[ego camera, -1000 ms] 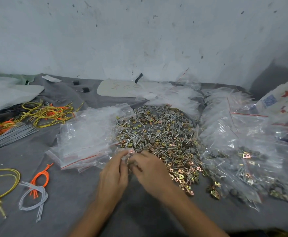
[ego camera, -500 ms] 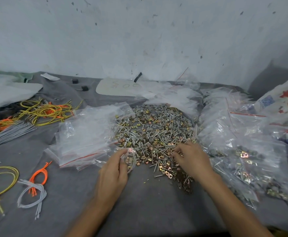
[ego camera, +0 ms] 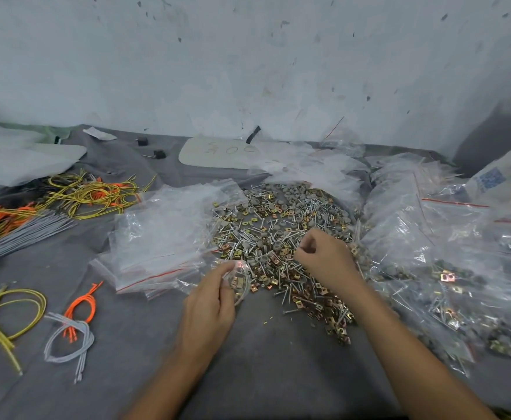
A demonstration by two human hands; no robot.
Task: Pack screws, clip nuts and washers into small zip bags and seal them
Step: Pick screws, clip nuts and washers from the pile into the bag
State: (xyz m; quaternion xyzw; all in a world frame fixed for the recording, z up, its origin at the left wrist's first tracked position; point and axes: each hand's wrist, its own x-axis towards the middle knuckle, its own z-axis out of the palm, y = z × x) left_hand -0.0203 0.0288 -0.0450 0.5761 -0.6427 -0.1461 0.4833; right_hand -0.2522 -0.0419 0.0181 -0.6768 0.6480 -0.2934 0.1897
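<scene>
A wide heap of screws, brass clip nuts and grey washers (ego camera: 281,234) lies in the middle of the grey cloth. My left hand (ego camera: 210,301) pinches a small clear zip bag (ego camera: 239,282) with a few clip nuts inside, at the heap's near left edge. Over the heap's right side my right hand (ego camera: 327,259) has its fingers curled together; whether they pinch a part is too blurred to tell. A stack of empty zip bags (ego camera: 160,241) lies to the left of the heap. Filled bags (ego camera: 448,286) are piled on the right.
Yellow, orange and grey wire loops (ego camera: 69,325) lie at the near left, more wire bundles (ego camera: 66,198) at the far left. A white board (ego camera: 217,153) and crumpled plastic sit by the wall. A printed sack (ego camera: 508,183) stands at the far right.
My right hand left the bag at my left hand and moved right and farther over the heap, its fingers curling. My left hand has stayed put with the bag.
</scene>
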